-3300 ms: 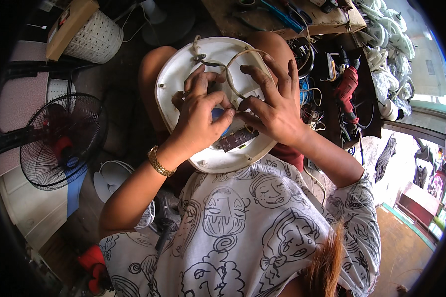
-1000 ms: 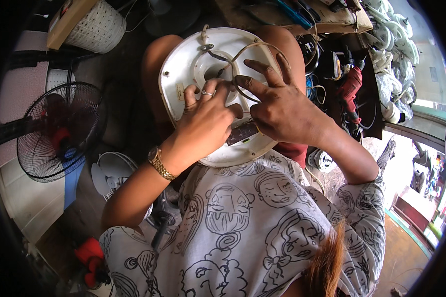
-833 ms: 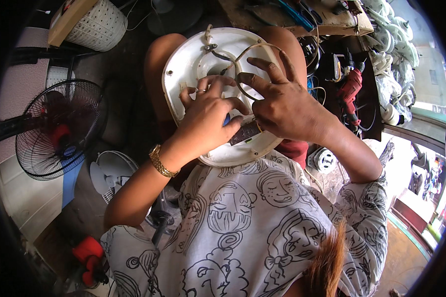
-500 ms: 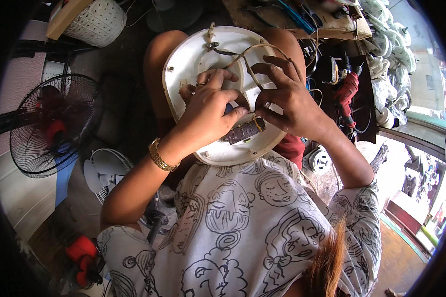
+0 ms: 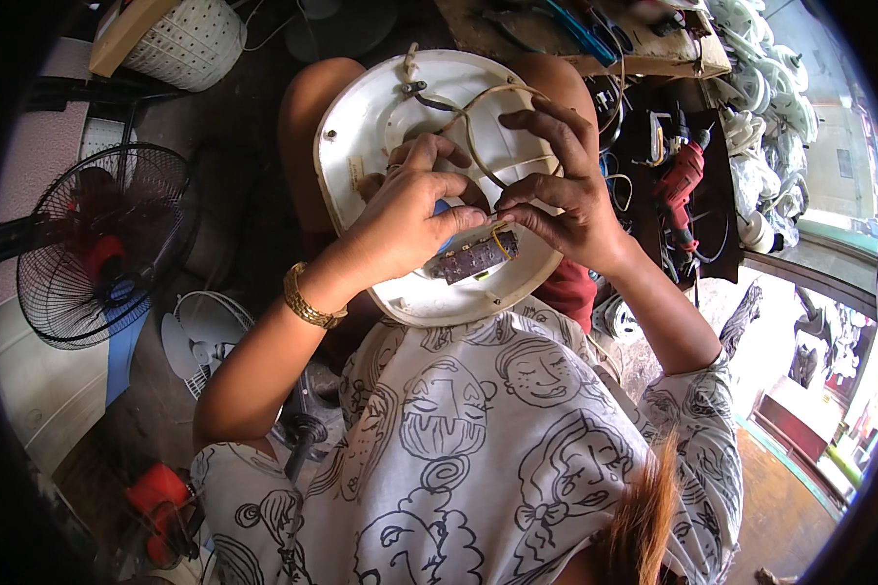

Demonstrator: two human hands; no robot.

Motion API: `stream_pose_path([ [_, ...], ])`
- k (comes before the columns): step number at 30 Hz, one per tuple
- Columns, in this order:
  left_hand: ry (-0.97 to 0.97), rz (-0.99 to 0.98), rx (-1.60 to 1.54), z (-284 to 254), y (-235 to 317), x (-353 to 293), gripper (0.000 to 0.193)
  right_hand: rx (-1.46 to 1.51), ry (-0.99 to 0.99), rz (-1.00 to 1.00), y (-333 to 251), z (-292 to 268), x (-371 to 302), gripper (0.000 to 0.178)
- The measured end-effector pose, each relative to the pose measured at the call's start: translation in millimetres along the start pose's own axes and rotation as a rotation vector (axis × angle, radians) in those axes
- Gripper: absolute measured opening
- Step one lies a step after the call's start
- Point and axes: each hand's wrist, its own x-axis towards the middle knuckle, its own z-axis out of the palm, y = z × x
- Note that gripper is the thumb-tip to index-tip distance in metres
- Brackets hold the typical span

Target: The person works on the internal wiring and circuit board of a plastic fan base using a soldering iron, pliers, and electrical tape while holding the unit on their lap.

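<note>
A white rounded plastic housing (image 5: 361,102) rests across my thighs, its hollow side up. Inside lies a dark block-shaped part (image 5: 473,258) with a thin yellow wire (image 5: 504,241) at its end. My right hand (image 5: 565,200) pinches a wire between thumb and forefinger, its other fingers raised. A brownish cable (image 5: 473,136) loops over the housing near that hand. My left hand (image 5: 409,214) is closed, thumb and forefinger meeting close to the right fingertips; what they grip is hidden. Something blue (image 5: 443,208) shows partly under the left hand.
On the left stands a black fan (image 5: 102,244), with a white perforated basket (image 5: 190,44) behind it. A red power drill (image 5: 682,185) lies at the right, near a wooden bench (image 5: 643,60) with tools. White bagged parts (image 5: 765,107) are piled far right.
My right thumb and forefinger have come together on the wire and moved slightly left, toward the left fingertips. The housing has shifted slightly left.
</note>
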Motion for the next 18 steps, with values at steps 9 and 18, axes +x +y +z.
stream_pose_path([
  [9,-0.083,0.087,0.567,-2,22,-8,0.018,-0.194,-0.047,0.019,-15,-4,-6,0.024],
  [18,-0.094,0.073,0.621,6,16,-7,0.019,-0.374,-0.173,0.023,-34,2,-4,0.019],
])
